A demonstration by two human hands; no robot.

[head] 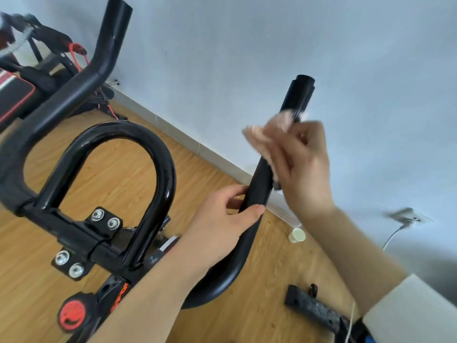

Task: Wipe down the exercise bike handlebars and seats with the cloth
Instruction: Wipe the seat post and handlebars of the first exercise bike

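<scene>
A small pale cup [296, 235] sits on the wooden floor [118, 174] near the skirting, just right of the bike's right handlebar [298, 95]; what it holds cannot be told from this angle. That black handlebar rises steeply towards the wall [247, 58]. The left hand [222, 219] grips its lower stretch, thumb across the near side and fingers curled round behind. Higher up, the right hand [304, 164], blurred, holds the pinkish cloth [267, 132] bunched in curled fingers against the bar, which hides the middle of the tube. To the left are the glossy centre loop bar [163, 157], the left handlebar [108, 55], a bolted clamp [102, 220] and a red knob [73, 314]. A red-trimmed bench [14, 95] stands far left, a black foot bar [314, 308] lies on the floor at lower right, and a wall socket [408, 216] with a cable plugged in is at right.
</scene>
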